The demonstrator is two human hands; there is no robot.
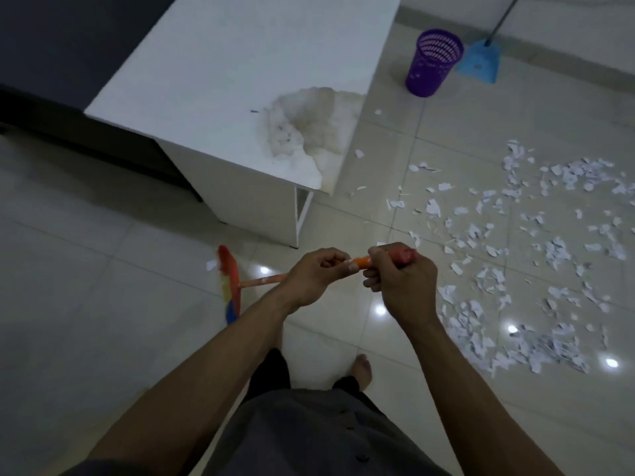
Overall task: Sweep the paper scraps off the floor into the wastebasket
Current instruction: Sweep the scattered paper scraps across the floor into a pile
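Note:
Both my hands grip the orange handle of a broom (pixel 264 279). My left hand (pixel 314 278) holds it lower down, and my right hand (pixel 400 281) holds its top end. The broom's head with multicoloured bristles (pixel 228 286) rests on the tiled floor to the left, beside one stray scrap. Several white paper scraps (pixel 536 255) lie scattered over the floor to the right. A purple mesh wastebasket (pixel 431 63) stands upright at the far right, past the table's corner. A blue dustpan (pixel 479 61) with a long handle leans right next to it.
A white table (pixel 240 80) with a stained, worn corner stands ahead at the left and centre. Behind it on the left is a dark panel (pixel 51 46). My bare foot (pixel 360 367) shows on the glossy tiles below my hands.

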